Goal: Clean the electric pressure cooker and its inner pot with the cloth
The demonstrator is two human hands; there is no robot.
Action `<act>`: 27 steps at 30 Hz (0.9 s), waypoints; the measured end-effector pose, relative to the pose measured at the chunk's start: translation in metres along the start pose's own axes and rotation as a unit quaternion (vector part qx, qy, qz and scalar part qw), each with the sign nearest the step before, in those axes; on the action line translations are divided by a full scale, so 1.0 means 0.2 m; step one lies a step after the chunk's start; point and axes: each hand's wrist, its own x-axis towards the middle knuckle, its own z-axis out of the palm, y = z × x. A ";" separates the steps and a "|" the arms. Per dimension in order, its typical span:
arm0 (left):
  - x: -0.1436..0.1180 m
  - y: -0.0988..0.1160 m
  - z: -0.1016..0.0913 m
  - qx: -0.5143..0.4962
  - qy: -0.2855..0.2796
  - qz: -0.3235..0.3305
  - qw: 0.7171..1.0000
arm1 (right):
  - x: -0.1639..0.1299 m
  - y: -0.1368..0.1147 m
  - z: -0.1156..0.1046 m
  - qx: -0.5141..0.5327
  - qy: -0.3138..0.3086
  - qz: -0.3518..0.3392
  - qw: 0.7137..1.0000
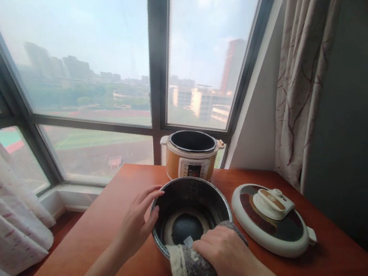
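A dark inner pot [193, 196] with a worn pale ring on its bottom is in front of me, its mouth tilted toward me. My left hand [138, 219] holds it by the left rim, thumb and fingers at the edge. Bunched in my right hand [223, 257] is a grey cleaning cloth [201, 266] with a pale border, lying over the pot's near right rim. Part of the cloth is hidden under my fingers. Behind the pot stands the orange and white pressure cooker body [173, 156], uncovered. Its round lid [239, 202] lies on the right.
All of this is on a reddish-brown wooden table [93, 234]. Large windows [90, 56] rise behind its far edge. One curtain [6, 206] hangs at the left and another curtain [300, 80] at the right, beside a dark wall.
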 end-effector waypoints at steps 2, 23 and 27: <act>-0.09 0.08 0.01 0.053 0.000 0.084 0.995 | 0.02 -0.02 -0.01 0.001 0.000 0.009 1.000; -0.19 0.03 0.03 0.031 0.031 0.199 0.979 | 0.14 -0.19 0.07 0.003 0.041 0.040 0.998; -0.21 0.02 0.02 0.048 0.011 0.212 0.976 | 0.12 -0.11 0.03 -0.006 0.015 0.024 1.000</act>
